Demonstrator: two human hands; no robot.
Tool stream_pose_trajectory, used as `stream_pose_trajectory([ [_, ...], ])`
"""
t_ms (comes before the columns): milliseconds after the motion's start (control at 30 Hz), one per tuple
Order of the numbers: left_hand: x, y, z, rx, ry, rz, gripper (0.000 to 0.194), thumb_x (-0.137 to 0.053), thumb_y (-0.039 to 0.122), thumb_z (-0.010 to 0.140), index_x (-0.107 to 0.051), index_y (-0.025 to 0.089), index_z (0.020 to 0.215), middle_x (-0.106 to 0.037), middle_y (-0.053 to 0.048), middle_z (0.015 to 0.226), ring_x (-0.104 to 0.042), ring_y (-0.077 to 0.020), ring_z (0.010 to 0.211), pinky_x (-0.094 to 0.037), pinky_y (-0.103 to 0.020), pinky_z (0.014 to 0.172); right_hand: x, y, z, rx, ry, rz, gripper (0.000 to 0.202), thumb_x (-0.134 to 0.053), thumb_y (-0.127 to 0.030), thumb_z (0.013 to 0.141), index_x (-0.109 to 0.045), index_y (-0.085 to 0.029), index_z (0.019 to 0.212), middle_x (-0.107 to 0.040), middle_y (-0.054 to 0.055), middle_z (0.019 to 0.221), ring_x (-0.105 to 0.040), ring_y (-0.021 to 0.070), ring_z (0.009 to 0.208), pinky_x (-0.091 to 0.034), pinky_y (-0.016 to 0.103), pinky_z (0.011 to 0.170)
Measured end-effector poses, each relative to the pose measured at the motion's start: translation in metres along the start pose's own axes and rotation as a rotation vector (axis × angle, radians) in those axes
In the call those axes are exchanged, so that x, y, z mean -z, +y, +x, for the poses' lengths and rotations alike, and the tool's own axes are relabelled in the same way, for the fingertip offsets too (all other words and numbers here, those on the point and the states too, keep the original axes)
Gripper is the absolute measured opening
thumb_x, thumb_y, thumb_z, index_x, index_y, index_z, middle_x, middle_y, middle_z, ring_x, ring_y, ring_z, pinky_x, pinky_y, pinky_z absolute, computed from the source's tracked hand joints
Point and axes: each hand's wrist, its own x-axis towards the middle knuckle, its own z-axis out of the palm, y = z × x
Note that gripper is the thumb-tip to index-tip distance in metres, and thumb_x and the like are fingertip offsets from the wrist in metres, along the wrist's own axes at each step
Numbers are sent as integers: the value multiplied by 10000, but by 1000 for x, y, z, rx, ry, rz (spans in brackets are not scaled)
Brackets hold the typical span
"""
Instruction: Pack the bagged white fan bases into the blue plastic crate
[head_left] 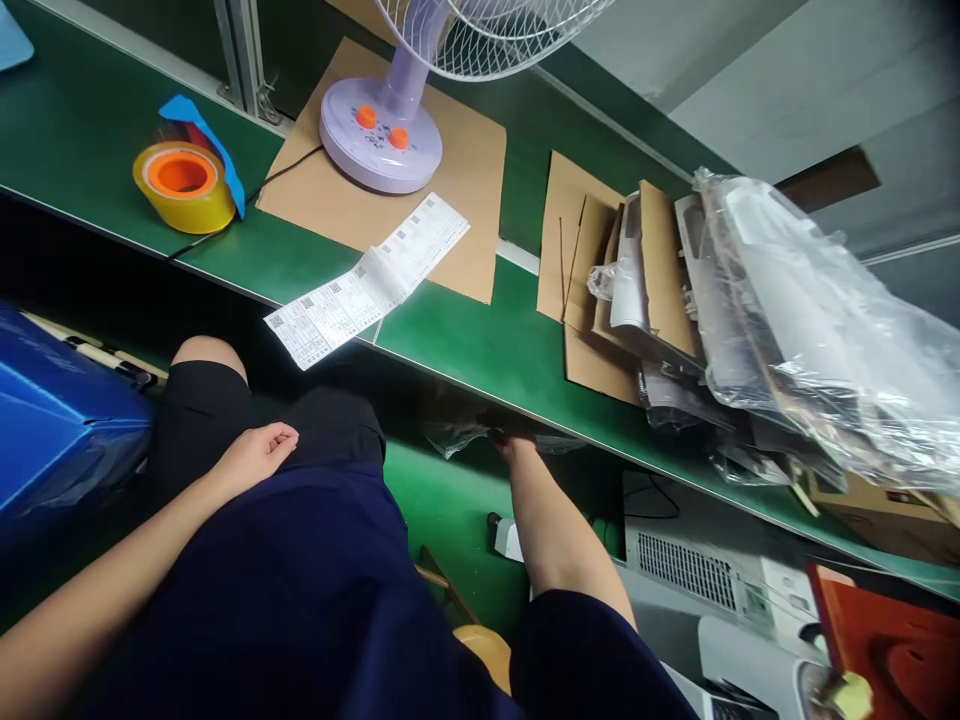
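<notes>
My left hand (262,452) rests on my lap, its fingers loosely curled in and nothing showing in them. Under the front edge of the green table, my right hand (511,443) reaches in beside some clear plastic (457,438); the fingers are hidden in shadow, so any hold on it cannot be made out. Above my lap, a strip of printed paper labels (367,285) lies partly on a cardboard sheet (465,160) and hangs over the table edge.
A purple fan (382,140) stands on the cardboard. Yellow tape rolls (184,190) sit to its left. Cardboard and plastic-wrapped white parts (810,290) are stacked at right. A blue box (60,410) is on my left; grey equipment (690,570) stands under the table.
</notes>
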Motion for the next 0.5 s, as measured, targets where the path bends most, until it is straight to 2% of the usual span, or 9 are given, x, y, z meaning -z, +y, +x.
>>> stream_pose_trajectory([
  [67,0,1,-1,10,7,-7,463,-548,601,975,-774,242,1163,-819,-50,1090,-769,-262,938,-568,-343,852,-18,14,-6,-22,-74,-102,318,-693,-449,1092,-670,-148,1190,-670,48,1041,-658,156,812,-613,298,717],
  [133,-2,2,-2,14,31,-31,452,-566,594,975,-777,238,1156,-819,-55,1087,-768,-261,922,-568,-342,834,-45,28,-19,13,-222,-203,318,-689,-458,1096,-676,-140,1088,-660,17,924,-631,130,714,-583,262,651],
  [200,-5,3,-2,13,59,-95,440,-589,588,975,-777,226,1140,-819,-59,1073,-763,-246,876,-570,-336,815,-73,35,-38,113,-414,-293,337,-705,-462,1086,-673,-138,1000,-640,-12,813,-606,116,632,-559,243,599],
  [267,-8,6,0,7,86,-208,466,-605,620,979,-777,203,1095,-815,-73,1056,-747,-218,813,-573,-321,776,-96,29,-62,282,-603,-364,301,-769,-443,1033,-693,-157,974,-657,-12,773,-621,134,611,-588,279,608],
  [367,-3,16,8,24,194,-464,648,-621,768,938,-762,141,1014,-797,-120,968,-689,-176,690,-550,-288,642,-111,-5,-105,600,-825,-396,233,-822,-407,928,-760,-257,1095,-760,51,961,-711,242,720,-671,455,744],
  [400,2,22,12,36,251,-563,723,-622,825,910,-756,121,1004,-789,-133,936,-671,-165,659,-537,-277,606,-111,-22,-120,697,-881,-391,276,-775,-428,954,-755,-291,1194,-769,61,1061,-735,278,797,-677,498,795],
  [500,22,47,24,29,389,-822,892,-603,943,848,-752,81,1023,-782,-163,918,-678,-152,642,-543,-260,588,-103,-83,-159,932,-1060,-374,320,-651,-457,1047,-701,-346,1343,-748,39,1205,-747,290,1004,-676,470,845],
])
